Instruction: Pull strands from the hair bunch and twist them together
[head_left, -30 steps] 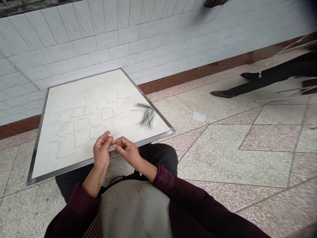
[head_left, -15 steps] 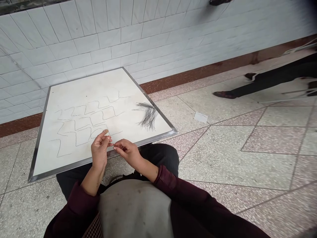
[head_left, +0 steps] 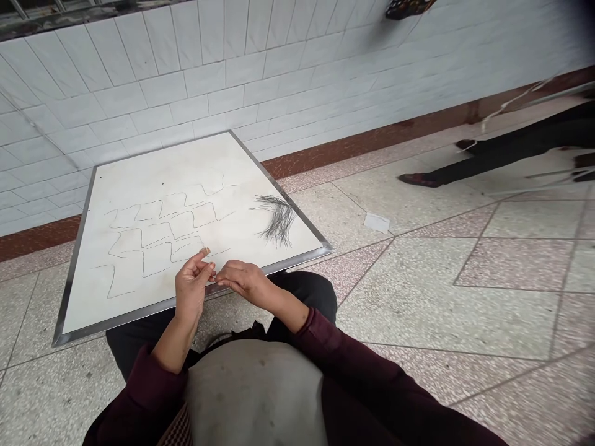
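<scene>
Head view, hands (head_left: pixel 191 288) at white board's edge (head_left: pixel 139 314), black hair (head_left: pixel 277 220) beyond

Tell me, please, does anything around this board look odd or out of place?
A small white scrap lies on the speckled floor tiles beside the board, looking like litter. The left hand also wears a tan plaster on one fingertip.

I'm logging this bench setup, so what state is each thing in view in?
left hand: raised, fingers pinched together
right hand: reaching toward the left hand
black hair bunch: lying fanned out on the board
wavy hair strands: laid in rows
metal-framed white board: resting across the lap
</scene>
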`<state>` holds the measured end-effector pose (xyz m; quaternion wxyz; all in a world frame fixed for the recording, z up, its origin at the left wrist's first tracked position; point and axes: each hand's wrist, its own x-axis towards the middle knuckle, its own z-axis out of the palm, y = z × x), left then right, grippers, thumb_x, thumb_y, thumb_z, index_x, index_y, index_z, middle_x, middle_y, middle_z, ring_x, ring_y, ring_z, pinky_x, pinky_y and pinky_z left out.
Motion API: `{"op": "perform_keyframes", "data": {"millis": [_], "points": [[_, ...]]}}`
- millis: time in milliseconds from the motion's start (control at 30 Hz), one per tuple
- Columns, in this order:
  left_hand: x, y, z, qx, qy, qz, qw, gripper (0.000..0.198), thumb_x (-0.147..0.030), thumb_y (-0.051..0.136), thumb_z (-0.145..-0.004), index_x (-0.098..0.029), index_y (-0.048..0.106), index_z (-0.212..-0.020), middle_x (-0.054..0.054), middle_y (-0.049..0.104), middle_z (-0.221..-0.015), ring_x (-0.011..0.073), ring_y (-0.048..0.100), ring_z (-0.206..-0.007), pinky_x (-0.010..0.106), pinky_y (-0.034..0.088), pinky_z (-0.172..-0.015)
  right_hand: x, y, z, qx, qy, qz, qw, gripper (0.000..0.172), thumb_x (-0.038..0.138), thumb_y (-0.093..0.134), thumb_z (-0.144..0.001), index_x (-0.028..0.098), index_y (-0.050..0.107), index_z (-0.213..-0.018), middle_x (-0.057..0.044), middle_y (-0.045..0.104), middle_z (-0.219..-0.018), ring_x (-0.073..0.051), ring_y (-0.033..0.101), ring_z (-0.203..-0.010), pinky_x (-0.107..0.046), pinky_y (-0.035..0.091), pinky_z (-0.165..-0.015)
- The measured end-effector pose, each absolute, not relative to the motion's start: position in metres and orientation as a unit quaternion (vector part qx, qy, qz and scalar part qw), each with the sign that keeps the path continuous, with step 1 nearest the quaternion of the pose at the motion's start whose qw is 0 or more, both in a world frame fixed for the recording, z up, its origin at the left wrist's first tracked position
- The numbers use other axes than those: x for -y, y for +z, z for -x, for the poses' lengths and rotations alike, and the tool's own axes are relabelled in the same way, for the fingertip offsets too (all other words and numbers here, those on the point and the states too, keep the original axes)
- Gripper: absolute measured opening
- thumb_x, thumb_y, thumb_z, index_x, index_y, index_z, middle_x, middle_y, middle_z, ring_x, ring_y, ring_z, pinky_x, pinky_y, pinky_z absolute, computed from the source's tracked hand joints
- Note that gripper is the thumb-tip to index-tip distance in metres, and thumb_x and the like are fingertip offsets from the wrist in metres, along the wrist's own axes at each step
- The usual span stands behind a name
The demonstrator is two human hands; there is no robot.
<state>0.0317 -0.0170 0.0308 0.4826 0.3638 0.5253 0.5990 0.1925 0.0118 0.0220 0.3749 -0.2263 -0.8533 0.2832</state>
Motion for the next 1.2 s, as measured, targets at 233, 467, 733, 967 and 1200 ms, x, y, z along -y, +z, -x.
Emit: {"op": "perform_keyframes", "data": {"millis": [233,467,733,967,1200], "points": [[0.021,0.033,-0.033,-0.523,0.575,-0.379,0.501,0.044,-0.030,0.078,-0.069,-0.018,0.070,-0.111,0.000,0.066,-0.075,0.0114,0.060,-0.065,0.027,0.053,-0.063,-0.018,0.024,-0.201,0.875,0.237,0.221,0.360,0.021,0.028,0.047,-0.097,0.021,0.066,-0.100,-0.006,0.064,-0.084,-0.015,0.058,-0.080,-0.026,0.048,-0.070],[0.022,0.031,-0.037,-0.520,0.552,-0.376,0.532,0.045,-0.031,0.077,-0.070,-0.016,0.069,-0.111,-0.001,0.065,-0.070,0.0116,0.061,-0.061,0.026,0.052,-0.059,-0.026,0.035,-0.206,0.906,0.231,0.163,0.316,0.022,0.022,0.046,-0.096,0.023,0.068,-0.097,-0.004,0.065,-0.085,-0.014,0.059,-0.080,-0.026,0.048,-0.072],[0.020,0.023,-0.033,-0.520,0.581,-0.359,0.513,0.045,-0.031,0.077,-0.070,-0.019,0.069,-0.112,-0.001,0.064,-0.074,0.0101,0.059,-0.062,0.028,0.052,-0.068,-0.028,0.027,-0.210,0.868,0.291,0.192,0.353,0.021,0.029,0.050,-0.096,0.021,0.068,-0.103,-0.008,0.065,-0.092,-0.016,0.061,-0.086,-0.027,0.051,-0.075],[0.022,0.023,-0.036,-0.503,0.568,-0.385,0.526,0.042,-0.029,0.076,-0.071,-0.020,0.069,-0.112,-0.001,0.064,-0.074,0.0104,0.059,-0.064,0.028,0.051,-0.069,-0.027,0.030,-0.212,0.858,0.325,0.182,0.353,0.021,0.028,0.050,-0.096,0.020,0.070,-0.100,-0.008,0.065,-0.090,-0.015,0.062,-0.085,-0.027,0.052,-0.075],[0.024,0.027,-0.037,-0.511,0.560,-0.379,0.530,0.045,-0.032,0.076,-0.072,-0.020,0.068,-0.115,0.000,0.064,-0.077,0.0120,0.062,-0.070,0.029,0.053,-0.072,-0.030,0.026,-0.210,0.838,0.360,0.203,0.356,0.020,0.031,0.053,-0.094,0.020,0.069,-0.098,-0.006,0.063,-0.089,-0.015,0.062,-0.084,-0.027,0.052,-0.075]]}}
